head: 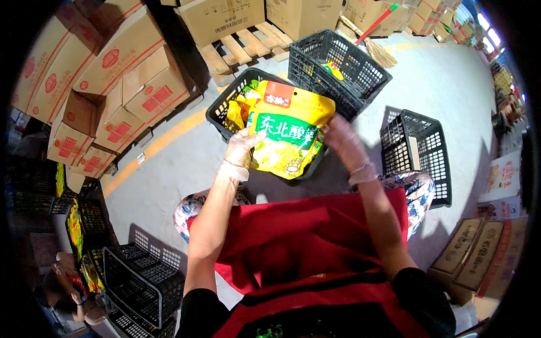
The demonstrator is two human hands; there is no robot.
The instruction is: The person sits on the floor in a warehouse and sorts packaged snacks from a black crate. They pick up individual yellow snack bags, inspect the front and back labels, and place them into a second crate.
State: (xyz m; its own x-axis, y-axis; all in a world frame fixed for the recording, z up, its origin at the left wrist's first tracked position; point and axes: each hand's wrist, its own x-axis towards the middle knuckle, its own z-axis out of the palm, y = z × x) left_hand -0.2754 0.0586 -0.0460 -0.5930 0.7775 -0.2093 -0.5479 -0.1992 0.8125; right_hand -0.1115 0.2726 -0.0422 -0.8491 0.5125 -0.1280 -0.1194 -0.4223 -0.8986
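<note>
A yellow food pouch [281, 135] with a green band and printed writing is held upright over a black plastic crate. My left hand [244, 148], in a clear thin glove, grips its left edge with the thumb on the front. My right hand [344, 141], gloved too and blurred, is at the pouch's upper right edge; whether its fingers hold the pouch cannot be told. Beneath and behind the pouch, the black crate [217, 110] contains several yellow and green pouches [237, 114]. A second black crate [325, 91] adjoins it at the back right, with a pouch [334, 70] inside.
An empty-looking black crate [416, 158] stands on its side at the right. Stacked black crates [135, 283] are at the lower left, near another person [69, 291]. Cardboard boxes [154, 80] line the left; a wooden pallet [236, 48] and a broom [378, 50] lie beyond.
</note>
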